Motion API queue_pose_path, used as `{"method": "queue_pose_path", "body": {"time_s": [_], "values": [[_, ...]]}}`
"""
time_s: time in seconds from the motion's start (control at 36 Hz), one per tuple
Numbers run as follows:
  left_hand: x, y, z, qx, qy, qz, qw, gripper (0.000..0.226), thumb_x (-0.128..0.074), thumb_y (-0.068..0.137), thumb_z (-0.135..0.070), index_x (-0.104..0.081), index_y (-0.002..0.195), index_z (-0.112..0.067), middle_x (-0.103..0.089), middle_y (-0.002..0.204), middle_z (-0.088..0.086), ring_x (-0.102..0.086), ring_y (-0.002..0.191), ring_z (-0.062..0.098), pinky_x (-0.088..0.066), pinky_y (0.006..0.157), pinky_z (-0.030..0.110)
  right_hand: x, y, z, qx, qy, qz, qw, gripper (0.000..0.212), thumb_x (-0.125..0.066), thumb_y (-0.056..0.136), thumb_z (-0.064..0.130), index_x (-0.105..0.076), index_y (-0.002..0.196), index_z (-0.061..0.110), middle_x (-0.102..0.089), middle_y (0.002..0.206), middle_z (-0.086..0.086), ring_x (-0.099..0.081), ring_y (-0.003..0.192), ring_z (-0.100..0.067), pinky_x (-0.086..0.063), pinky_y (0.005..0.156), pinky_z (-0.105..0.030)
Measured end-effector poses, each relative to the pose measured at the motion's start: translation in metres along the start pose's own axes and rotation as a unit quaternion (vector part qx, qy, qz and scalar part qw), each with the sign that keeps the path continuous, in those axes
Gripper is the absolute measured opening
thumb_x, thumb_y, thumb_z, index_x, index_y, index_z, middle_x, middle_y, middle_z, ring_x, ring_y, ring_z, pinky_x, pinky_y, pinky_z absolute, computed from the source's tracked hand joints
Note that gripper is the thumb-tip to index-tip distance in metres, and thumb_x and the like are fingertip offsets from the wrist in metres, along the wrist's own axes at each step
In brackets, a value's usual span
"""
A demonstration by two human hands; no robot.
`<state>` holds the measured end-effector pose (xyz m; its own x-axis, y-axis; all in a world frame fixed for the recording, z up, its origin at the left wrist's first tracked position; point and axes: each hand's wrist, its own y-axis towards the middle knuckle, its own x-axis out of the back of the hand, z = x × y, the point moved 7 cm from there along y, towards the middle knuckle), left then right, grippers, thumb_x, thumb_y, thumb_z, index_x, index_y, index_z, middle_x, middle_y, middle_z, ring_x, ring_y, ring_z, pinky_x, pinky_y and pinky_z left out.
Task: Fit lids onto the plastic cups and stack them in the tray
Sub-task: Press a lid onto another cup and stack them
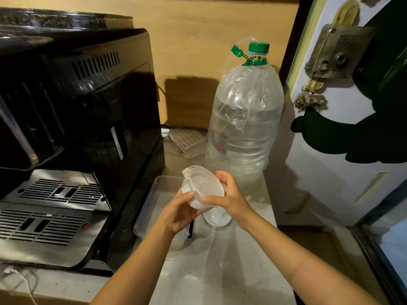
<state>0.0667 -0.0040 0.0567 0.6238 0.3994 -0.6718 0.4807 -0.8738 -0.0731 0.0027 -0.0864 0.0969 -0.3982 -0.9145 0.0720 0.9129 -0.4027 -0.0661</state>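
Lidded cup (201,190) tilted above tray (147,208), gripped between left hand (179,213) and right hand (229,199).

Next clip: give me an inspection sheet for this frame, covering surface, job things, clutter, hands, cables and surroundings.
Surface: pale speckled counter, dim light.
Job things: clear cup held tilted above the tray, lid on its mouth, seating not clear; another clear piece lies below the hands.
Clutter: large water bottle with green cap; a pen by the tray; white slotted item behind.
Hands: left hand grips the cup; right hand has fingers on the lid rim.
Cables: white cable at the near left edge.
Surroundings: black coffee machine on the left; white door with a metal lock on the right.
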Motion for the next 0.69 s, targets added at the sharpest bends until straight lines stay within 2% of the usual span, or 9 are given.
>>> {"method": "queue_pose_path", "body": {"time_s": [0.06, 0.11, 0.22, 0.33, 0.39, 0.5, 0.61, 0.69], "values": [[0.0, 0.0, 0.0, -0.001, 0.006, -0.001, 1.0, 0.088, -0.092, 0.033, -0.031, -0.055, 0.112, -0.016, -0.073, 0.095, 0.008, -0.069, 0.09, 0.023, -0.058, 0.078, 0.038, -0.002, 0.001, -0.002, -0.017, -0.017, 0.014, 1.0, 0.079, -0.075, 0.052, 0.024, -0.031, 0.118, 0.028, -0.045, 0.109, 0.017, -0.049, 0.105, -0.007, -0.049, 0.073, -0.016], [0.0, 0.0, -0.001, 0.0, 0.01, -0.001, 1.0, 0.089, -0.092, 0.032, -0.03, -0.055, 0.111, -0.018, -0.072, 0.096, 0.009, -0.069, 0.088, 0.023, -0.058, 0.076, 0.037, -0.002, 0.002, -0.003, -0.031, -0.038, 0.023, 0.999, 0.085, -0.076, 0.051, 0.026, -0.031, 0.124, 0.027, -0.046, 0.116, 0.01, -0.048, 0.111, -0.012, -0.047, 0.077, -0.018], [-0.002, -0.001, -0.001, 0.001, 0.02, 0.005, 1.0, 0.091, -0.092, 0.03, -0.028, -0.055, 0.112, -0.021, -0.071, 0.094, 0.008, -0.07, 0.086, 0.023, -0.059, 0.07, 0.036, 0.0, 0.003, -0.006, -0.065, -0.107, 0.041, 0.991, 0.108, -0.082, 0.057, 0.03, -0.021, 0.146, 0.023, -0.039, 0.137, 0.0, -0.044, 0.123, -0.018, -0.044, 0.096, -0.028], [-0.005, -0.002, 0.0, 0.002, 0.033, 0.013, 0.999, 0.091, -0.092, 0.03, -0.028, -0.054, 0.112, -0.023, -0.071, 0.094, 0.007, -0.07, 0.086, 0.022, -0.059, 0.071, 0.037, 0.003, 0.005, -0.003, -0.077, -0.162, 0.055, 0.982, 0.104, -0.082, 0.067, 0.025, -0.017, 0.149, 0.029, -0.03, 0.149, -0.006, -0.037, 0.134, -0.024, -0.041, 0.105, -0.037], [-0.007, -0.003, 0.0, 0.002, 0.038, 0.016, 0.999, 0.092, -0.092, 0.029, -0.027, -0.054, 0.112, -0.023, -0.071, 0.095, 0.007, -0.07, 0.086, 0.022, -0.059, 0.071, 0.037, 0.002, 0.007, 0.0, -0.08, -0.183, 0.064, 0.978, 0.104, -0.083, 0.066, 0.027, -0.019, 0.148, 0.032, -0.032, 0.148, -0.005, -0.038, 0.133, -0.024, -0.041, 0.105, -0.038], [-0.01, -0.003, 0.0, 0.004, 0.044, 0.022, 0.999, 0.091, -0.092, 0.03, -0.027, -0.054, 0.113, -0.023, -0.071, 0.097, 0.007, -0.07, 0.088, 0.021, -0.058, 0.073, 0.035, 0.001, 0.009, 0.003, -0.079, -0.217, 0.077, 0.97, 0.112, -0.084, 0.05, 0.043, -0.026, 0.146, 0.036, -0.04, 0.143, -0.005, -0.044, 0.128, -0.024, -0.044, 0.104, -0.042], [-0.009, -0.004, 0.002, 0.007, 0.049, 0.021, 0.999, 0.092, -0.092, 0.031, -0.027, -0.053, 0.114, -0.023, -0.071, 0.098, 0.007, -0.069, 0.089, 0.021, -0.058, 0.073, 0.034, 0.004, 0.007, 0.007, -0.076, -0.212, 0.083, 0.971, 0.091, -0.082, 0.068, 0.027, -0.032, 0.144, 0.028, -0.048, 0.136, 0.001, -0.049, 0.116, -0.015, -0.044, 0.09, -0.028], [-0.007, -0.005, 0.003, 0.011, 0.049, 0.016, 0.999, 0.096, -0.092, 0.03, -0.028, -0.051, 0.116, -0.024, -0.073, 0.095, 0.005, -0.07, 0.088, 0.02, -0.058, 0.07, 0.033, 0.005, 0.006, 0.007, -0.087, -0.23, 0.075, 0.967, 0.092, -0.081, 0.068, 0.033, -0.031, 0.145, 0.026, -0.048, 0.135, 0.001, -0.049, 0.118, -0.019, -0.046, 0.093, -0.031]]}}
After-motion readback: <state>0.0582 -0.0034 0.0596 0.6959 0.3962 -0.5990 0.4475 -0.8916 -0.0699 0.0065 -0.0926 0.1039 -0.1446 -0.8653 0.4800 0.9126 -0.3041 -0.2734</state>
